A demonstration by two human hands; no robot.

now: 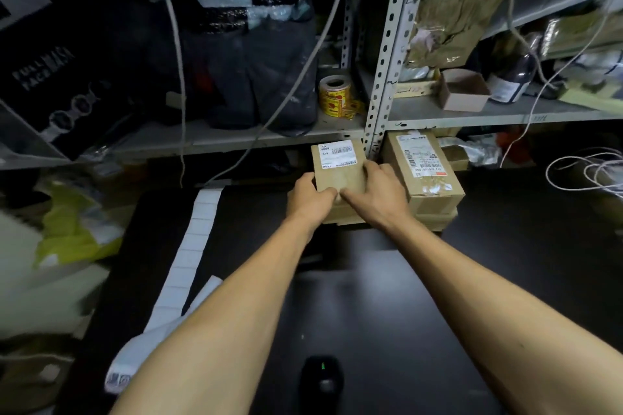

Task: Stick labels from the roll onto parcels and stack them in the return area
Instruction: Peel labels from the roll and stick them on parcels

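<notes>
At the far edge of the dark table (371,296), under the shelf (269,140), the parcel (338,168) sits on a stack, long axis running away from me. My left hand (308,197) curls on its near-left corner; my right hand (379,190) lies flatter over its near-right edge. A taller labelled box (424,172) crowds its right; open room lies left. The label strip (192,246) trails near-left.

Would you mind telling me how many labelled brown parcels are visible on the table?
2: one parcel under both hands at the table's far edge, and a second parcel just right of it. Plainer boxes lie beneath each; more may be hidden.
</notes>
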